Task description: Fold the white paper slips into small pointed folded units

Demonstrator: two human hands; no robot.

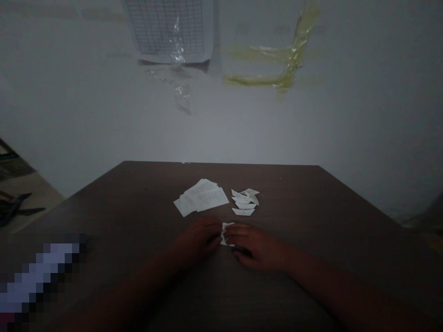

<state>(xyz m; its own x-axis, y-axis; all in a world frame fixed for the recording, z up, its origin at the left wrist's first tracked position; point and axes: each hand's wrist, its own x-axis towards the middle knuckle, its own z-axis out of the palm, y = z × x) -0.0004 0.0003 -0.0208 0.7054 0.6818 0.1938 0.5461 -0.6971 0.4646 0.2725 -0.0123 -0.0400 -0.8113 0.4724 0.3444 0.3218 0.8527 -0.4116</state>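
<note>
A small folded white piece of paper [224,238] lies on the brown table between my hands, partly covered by fingers. My right hand [258,245] rests over its right side, with fingers stretched out flat on it and the thumb apart below. At the paper's left edge, my left hand [200,237] has its fingertips against or very near it; finger and thumb are apart with a dark gap between. Just beyond my right hand are several folded paper pieces [243,212] with slanted ends, some overlapping. A fanned stack of printed paper sheets [204,196] lies beyond my left hand.
The brown table [294,189] meets a pale wall [263,129] at its far edge. A gridded sheet [169,27] and strips of yellowish tape [290,64] are stuck to the wall. A pixelated pale object [41,276] lies at the lower left. Lighting is dim.
</note>
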